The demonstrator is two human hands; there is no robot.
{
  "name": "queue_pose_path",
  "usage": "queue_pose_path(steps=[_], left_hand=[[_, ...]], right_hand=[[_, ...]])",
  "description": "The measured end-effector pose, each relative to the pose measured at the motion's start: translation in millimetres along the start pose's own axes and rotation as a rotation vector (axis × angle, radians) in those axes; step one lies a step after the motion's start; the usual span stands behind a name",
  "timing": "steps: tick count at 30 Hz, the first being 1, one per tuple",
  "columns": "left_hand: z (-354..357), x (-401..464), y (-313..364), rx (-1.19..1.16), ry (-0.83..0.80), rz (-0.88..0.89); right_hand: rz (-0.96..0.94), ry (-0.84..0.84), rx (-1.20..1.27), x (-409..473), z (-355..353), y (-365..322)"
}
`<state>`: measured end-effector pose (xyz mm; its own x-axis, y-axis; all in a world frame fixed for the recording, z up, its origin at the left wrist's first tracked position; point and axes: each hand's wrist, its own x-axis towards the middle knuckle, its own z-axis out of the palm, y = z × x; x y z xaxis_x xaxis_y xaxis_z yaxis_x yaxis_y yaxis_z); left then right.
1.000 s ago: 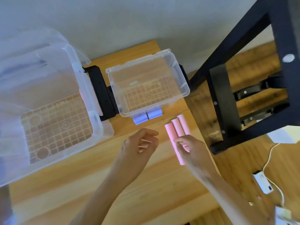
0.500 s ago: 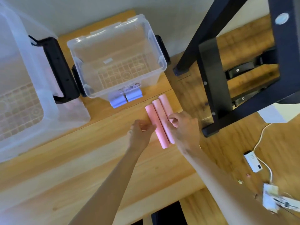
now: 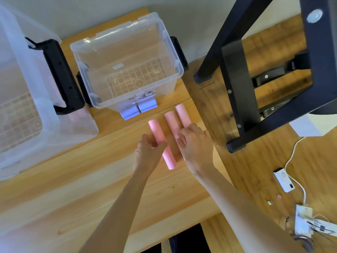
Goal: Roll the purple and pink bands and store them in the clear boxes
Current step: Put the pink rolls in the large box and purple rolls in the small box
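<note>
A light wooden tabletop (image 3: 76, 179) is seen from above, set against a pale wall, with a black metal frame (image 3: 242, 99) standing on a darker wood floor to the right. A large clear plastic box with black latches (image 3: 27, 114) is placed at the left, and a smaller clear plastic box with a grid-patterned base (image 3: 127, 57) is set just beside it; both appear open, and nothing is seen on the smaller one's base. Two short purple rolled bands (image 3: 137, 109) are laid side by side against the front wall of the smaller box.

Three pink rolled bands are laid near one another on the tabletop in front of that box. The left pink roll (image 3: 161, 143) is gripped near its middle by the left hand (image 3: 148, 152), the fingers being curled round it. The middle pink roll (image 3: 171, 123) and the right pink roll (image 3: 182, 115) are partly covered by the right hand (image 3: 197, 148); whether they are pinched or merely pressed cannot be told.

The rolls are judged to be light, soft and springy, and likely to unroll if loosely held. A grip across the middle, closed round the full roll, is judged safest. A white adapter with a cable (image 3: 284, 181) lies on the floor.
</note>
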<state>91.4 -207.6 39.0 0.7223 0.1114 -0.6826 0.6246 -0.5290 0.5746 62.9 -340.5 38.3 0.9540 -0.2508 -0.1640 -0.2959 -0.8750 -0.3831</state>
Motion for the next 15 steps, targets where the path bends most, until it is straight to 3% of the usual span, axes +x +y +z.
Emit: queue_pose_path(steps=[15], left_hand=[[-32,0,-24,-0.319,-0.108,-0.105]], right_hand=[[0.093,-0.132,-0.018,5,12,-29]])
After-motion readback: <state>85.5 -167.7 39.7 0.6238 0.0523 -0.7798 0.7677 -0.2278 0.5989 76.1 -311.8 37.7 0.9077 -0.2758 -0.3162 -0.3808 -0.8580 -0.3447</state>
